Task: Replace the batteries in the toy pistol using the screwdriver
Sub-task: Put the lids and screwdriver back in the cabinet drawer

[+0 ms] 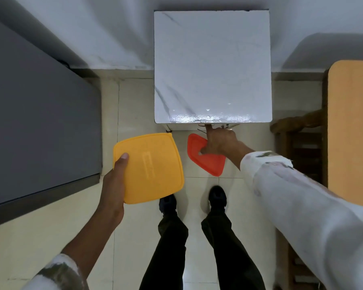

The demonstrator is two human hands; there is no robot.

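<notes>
Looking straight down at a person on their feet, and both hands are full. The left hand [113, 185] grips a square yellow box [151, 166] by its near corner, thumb flat on the lid, the other fingers hidden beneath, and carries it level out in front of the body. The right hand [218, 141] has curled round the edge of a red three-cornered box [205, 162], yet its forefinger [208, 129] is poked forward to the front edge of the white table [212, 65], touching the metal fittings [226, 127] just under the top. That looks like a one-finger job because the rest of the hand is busy holding. Whether it is a drawer or a catch there, I cannot tell. No toy pistol, no screwdriver, no batteries anywhere in sight. My guess is they are inside these boxes, or under that table top, so the task proper has barely begun. The table top itself carries nothing visible, the natural place to set both boxes down. Black shoes [217, 197] planted on the pale floor tiles [134, 105] just short of the table, close enough to work.
</notes>
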